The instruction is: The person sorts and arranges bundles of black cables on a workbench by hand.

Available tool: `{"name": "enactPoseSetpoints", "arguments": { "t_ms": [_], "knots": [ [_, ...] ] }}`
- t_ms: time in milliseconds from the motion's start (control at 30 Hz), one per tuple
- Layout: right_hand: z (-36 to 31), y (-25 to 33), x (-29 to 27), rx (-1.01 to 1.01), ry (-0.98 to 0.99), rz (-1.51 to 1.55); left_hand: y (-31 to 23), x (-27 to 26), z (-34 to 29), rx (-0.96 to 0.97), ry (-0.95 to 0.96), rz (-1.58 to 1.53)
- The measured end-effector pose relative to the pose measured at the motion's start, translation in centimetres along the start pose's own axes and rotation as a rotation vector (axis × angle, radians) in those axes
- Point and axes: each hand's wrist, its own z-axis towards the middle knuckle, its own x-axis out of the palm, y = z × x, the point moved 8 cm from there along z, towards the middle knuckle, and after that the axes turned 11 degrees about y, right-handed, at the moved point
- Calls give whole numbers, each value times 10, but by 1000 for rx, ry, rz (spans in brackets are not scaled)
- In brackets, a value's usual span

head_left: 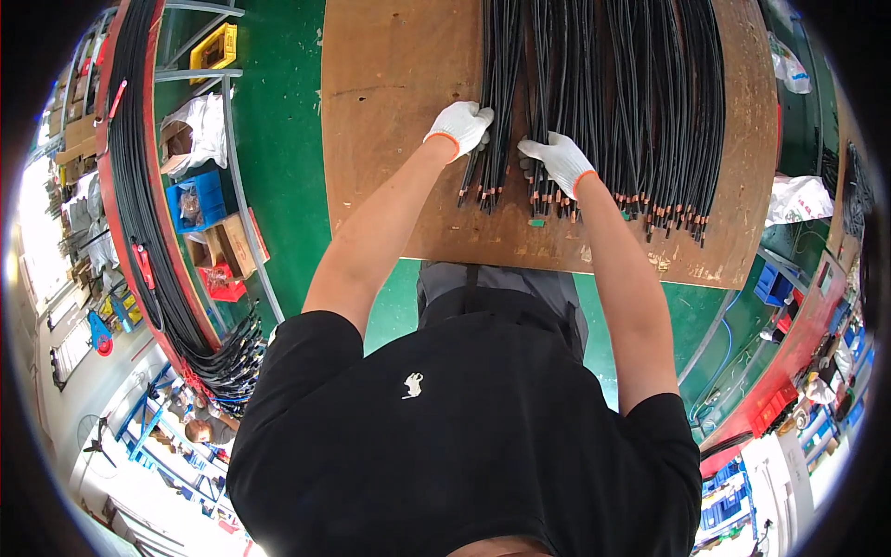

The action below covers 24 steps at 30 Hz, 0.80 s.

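Long black cables with copper-coloured bands near their ends lie lengthwise on a brown wooden table, split into a narrow left bundle [501, 74] and wider bundles [566, 84] to its right. At the left bundle's outer edge is my left hand [458, 128], in a white glove with an orange cuff, its fingers curled against the cables. My right hand [561, 163], gloved alike, lies over the near end of the second bundle. Its fingers bend over that bundle's left edge, beside the gap between the two. Cables partly hide the fingertips of both hands.
The wooden table [399, 56] ends in front of my body. Along the left runs a red-edged bench with a thick bundle of black cables [139, 186]. Near it are a blue bin [197, 201] and a yellow crate [214, 48]. White bags [798, 200] stand at right.
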Motion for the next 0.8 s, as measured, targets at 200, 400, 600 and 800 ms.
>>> {"name": "enactPoseSetpoints", "arguments": {
  "t_ms": [200, 400, 600, 800],
  "knots": [
    [0, 3, -6, 82, -190, -522, -6, 0, -18, -129, -62, 666],
    [5, 0, -7, 90, -135, -440, 0, 1, -24, -102, -274, 434],
    [1, -4, -3, 170, 5, -127, -18, 14, -42, -24, -388, 480],
    [4, -15, -10, 116, 55, -78, -71, 62, -31, 331, -128, 550]
  ]
}}
